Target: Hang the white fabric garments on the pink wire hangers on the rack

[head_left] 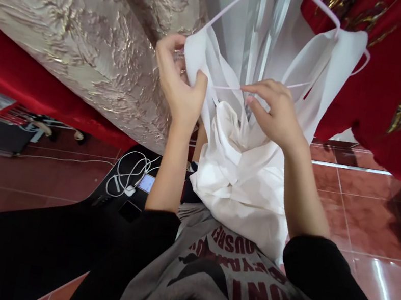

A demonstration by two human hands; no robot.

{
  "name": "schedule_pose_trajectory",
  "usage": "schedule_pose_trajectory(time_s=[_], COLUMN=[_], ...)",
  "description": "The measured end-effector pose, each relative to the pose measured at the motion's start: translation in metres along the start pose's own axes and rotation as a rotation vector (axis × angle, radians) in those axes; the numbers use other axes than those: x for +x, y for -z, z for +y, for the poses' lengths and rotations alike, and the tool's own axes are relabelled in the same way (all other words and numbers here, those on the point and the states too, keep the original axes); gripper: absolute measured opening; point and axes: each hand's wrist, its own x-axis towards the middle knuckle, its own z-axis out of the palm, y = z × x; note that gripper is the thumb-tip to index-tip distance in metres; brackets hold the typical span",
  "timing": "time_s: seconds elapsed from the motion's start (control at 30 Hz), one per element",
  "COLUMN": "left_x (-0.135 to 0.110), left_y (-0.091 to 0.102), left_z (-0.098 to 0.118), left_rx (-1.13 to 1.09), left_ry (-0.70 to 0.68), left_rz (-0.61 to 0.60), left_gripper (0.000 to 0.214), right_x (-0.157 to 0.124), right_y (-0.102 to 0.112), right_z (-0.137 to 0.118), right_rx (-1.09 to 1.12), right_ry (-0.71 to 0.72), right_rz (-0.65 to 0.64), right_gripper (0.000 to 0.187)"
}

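White cloth garment [242, 178] on a pale pink hanger [239, 1], hanging between and below both hands, lower part against the grey shirt [164, 288]. Left hand [183, 82]: half curled at the garment's left shoulder, thumb in front, other fingers around the outer edge, holding cloth. Right hand [275, 109]: thumb and index nearly together, index tip at the hanger's thin crossbar; can't tell if it's pinched. Garment: shoulders spread on hanger, middle bunched into folds just below the hands, creased lower down. Lit phone [146, 183] beside left forearm.
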Motion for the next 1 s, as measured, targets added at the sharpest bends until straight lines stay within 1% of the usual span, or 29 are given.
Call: schedule_pose_trajectory(time_s=[0.07,0.1,0.2,0.3,0.37,0.43,0.53,0.6,0.7,0.77,0.83,0.9,1.0], left_x=[-0.020,-0.031,-0.061,-0.075,-0.074,-0.068,-0.058,-0.055,-0.056,-0.057,-0.058,-0.056,-0.050], left_y=[-0.003,-0.005,-0.010,-0.012,-0.011,-0.010,-0.011,-0.014,-0.017,-0.015,-0.013,-0.009,-0.003], left_z=[0.006,0.008,0.009,0.007,0.007,0.009,0.011,0.011,0.014,0.019,0.025,0.029,0.036], left_rx=[0.017,0.023,-0.029,-0.044,0.040,0.128,0.204,0.212,0.178,0.156,0.111,0.019,-0.110], left_ry=[-0.090,-0.113,-0.078,-0.027,-0.019,-0.021,-0.004,0.005,0.025,0.045,0.064,0.088,0.155], left_rz=[-0.002,0.027,0.133,0.127,0.083,0.021,-0.056,-0.058,-0.005,0.039,0.049,0.037,0.007], left_gripper=[0.056,0.054,0.049,0.054,0.056,0.053,0.041,0.031,0.015,0.009,0.008,0.010,0.015], right_x=[-0.010,-0.015,-0.026,-0.031,-0.032,-0.031,-0.031,-0.032,-0.035,-0.036,-0.036,-0.036,-0.035], right_y=[-0.005,-0.009,-0.021,-0.033,-0.036,-0.036,-0.033,-0.030,-0.028,-0.028,-0.030,-0.030,-0.026], right_z=[-0.004,-0.007,-0.018,-0.024,-0.026,-0.025,-0.022,-0.022,-0.024,-0.026,-0.027,-0.027,-0.026], right_rx=[-0.003,-0.010,-0.035,-0.057,-0.065,-0.065,-0.050,-0.037,-0.028,-0.024,-0.019,-0.018,-0.019], right_ry=[-0.004,-0.005,-0.022,-0.043,-0.038,-0.040,-0.070,-0.078,-0.065,-0.057,-0.051,-0.046,-0.038], right_rz=[0.071,0.108,0.207,0.282,0.306,0.313,0.305,0.307,0.309,0.308,0.319,0.331,0.310], right_gripper=[0.037,0.037,0.033,0.031,0.029,0.029,0.031,0.031,0.030,0.029,0.028,0.026,0.024])
